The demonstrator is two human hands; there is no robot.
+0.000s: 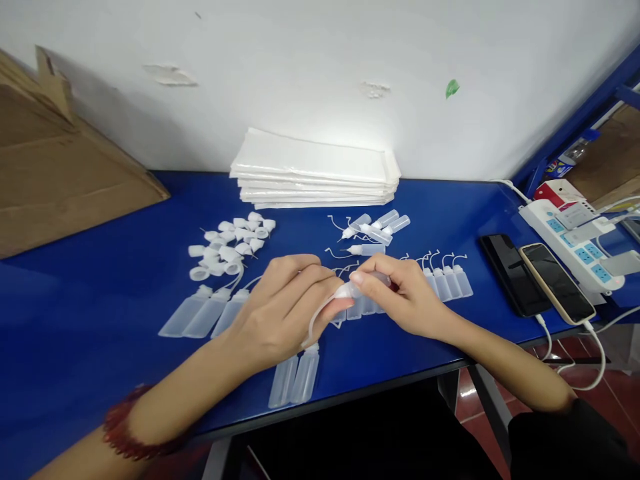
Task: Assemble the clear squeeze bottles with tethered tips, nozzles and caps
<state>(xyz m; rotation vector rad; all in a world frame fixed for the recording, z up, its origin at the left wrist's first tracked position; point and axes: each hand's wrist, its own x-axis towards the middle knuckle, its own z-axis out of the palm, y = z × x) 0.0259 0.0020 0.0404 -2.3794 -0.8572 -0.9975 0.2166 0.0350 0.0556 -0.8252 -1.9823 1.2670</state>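
- Your left hand (pixel 285 303) was curled up. Its thumb and fingers were pinched tight on a small clear plastic bottle (pixel 350 291), held just above the blue table top (pixel 100 300).
- Your right hand (pixel 400 293) met it from the other side. Its thumb and first finger were pinched on the tip end of the same bottle, and the other fingers were folded under.
- A thin white strap (pixel 320 317) hung in a loop from the bottle, under your left thumb.
- A red bead bracelet (pixel 123 427) sat on your left wrist.
- 3 long clear bottles (pixel 205 313) lay side by side, left of your left hand.
- 2 more clear bottles (pixel 295 377) lay near the front edge of the table, close to your left wrist.
- A row of capped little bottles (pixel 447 280) lay just right of your right hand, partly hidden behind it.
- A pile of white plastic caps (pixel 233 247) and a few needle-tip bottles (pixel 375 230) lay behind your hands.
- A stack of flat white bags (pixel 315 170) sat by the wall.
- 2 dark phones (pixel 510 273) and a white power strip (pixel 575 243) lay far to the right.
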